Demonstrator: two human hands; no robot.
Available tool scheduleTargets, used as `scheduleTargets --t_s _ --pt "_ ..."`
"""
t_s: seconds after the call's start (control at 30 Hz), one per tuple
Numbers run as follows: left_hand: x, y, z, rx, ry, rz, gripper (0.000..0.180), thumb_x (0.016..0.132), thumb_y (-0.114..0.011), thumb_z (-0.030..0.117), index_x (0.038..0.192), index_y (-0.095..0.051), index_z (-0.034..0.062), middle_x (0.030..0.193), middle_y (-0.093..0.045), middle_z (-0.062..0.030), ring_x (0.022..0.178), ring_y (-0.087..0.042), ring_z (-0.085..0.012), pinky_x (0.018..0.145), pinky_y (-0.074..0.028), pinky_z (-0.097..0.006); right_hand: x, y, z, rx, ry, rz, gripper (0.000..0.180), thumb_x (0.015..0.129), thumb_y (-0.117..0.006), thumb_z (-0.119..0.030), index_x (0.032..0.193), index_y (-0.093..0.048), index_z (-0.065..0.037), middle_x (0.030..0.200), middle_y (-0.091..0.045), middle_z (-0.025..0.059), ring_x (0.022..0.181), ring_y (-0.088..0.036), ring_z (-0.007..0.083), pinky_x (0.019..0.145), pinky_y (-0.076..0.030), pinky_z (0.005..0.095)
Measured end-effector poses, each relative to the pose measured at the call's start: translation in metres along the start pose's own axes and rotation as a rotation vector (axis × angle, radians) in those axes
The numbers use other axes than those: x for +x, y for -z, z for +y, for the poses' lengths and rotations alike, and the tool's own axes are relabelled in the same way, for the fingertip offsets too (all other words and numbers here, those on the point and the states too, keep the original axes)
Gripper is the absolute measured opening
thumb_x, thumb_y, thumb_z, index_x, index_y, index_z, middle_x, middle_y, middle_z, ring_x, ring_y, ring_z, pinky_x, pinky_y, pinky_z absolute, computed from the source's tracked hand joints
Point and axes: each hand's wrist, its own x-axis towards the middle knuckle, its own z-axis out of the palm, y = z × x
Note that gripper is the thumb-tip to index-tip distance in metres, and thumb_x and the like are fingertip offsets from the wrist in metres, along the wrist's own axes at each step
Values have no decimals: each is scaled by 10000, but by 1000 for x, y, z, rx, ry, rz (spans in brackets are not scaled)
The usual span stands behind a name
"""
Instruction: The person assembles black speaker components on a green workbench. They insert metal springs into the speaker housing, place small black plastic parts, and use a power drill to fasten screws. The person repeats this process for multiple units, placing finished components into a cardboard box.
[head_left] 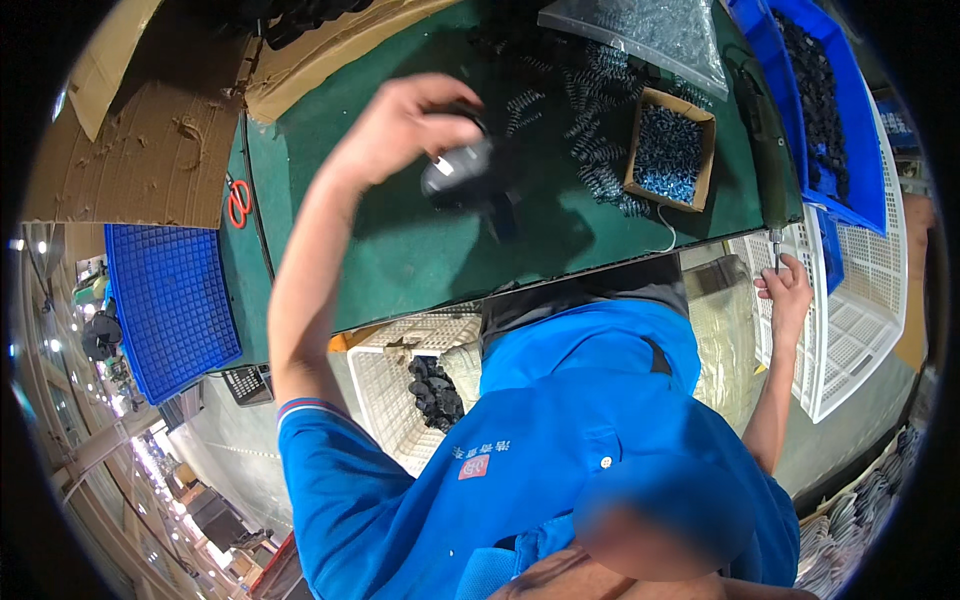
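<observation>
The left hand point(425, 122) pinches a black part point(460, 175) in its fingers over the middle of the bench point(385, 280); the right hand point(785, 288) curls its fingers at a long tool's point(769, 165) tip by the near right corner, maybe pinching it. The part is off the bench, but springs point(600, 175) and a box point(707, 160) of metal bits point(668, 150) look unused toward the right edge.

Soft shadows on the green table point(365, 265), glare lower left, curved edges.
</observation>
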Motion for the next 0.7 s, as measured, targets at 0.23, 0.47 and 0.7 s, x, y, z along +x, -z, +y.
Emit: scheduleTargets --t_s 0.23,0.47,0.7 --pt "14 -90 -48 132 -149 -212 423 851 -742 293 1164 -657 21 1024 -691 -108 927 -646 -184 820 -506 -325 4 -2 3 27 27 17 319 888 -640 0 1181 -548 87 828 -669 117 669 -666 149 550 -499 235" --pt "43 -73 -53 663 -239 230 243 840 -676 223 990 -679 32 984 -654 -150 922 -648 -352 788 -521 -450 -4 -4 2 8 4 112 311 892 -643 -18 1169 -556 96 850 -685 123 685 -672 148 557 -503 231" --pt "69 -100 -71 927 -173 244 272 849 -665 200 1069 -652 41 1031 -648 -156 963 -631 -361 810 -504 -470 -12 -14 -18 -372 62 204 280 900 -633 -56 1164 -601 34 817 -706 116 679 -682 136 575 -508 259"
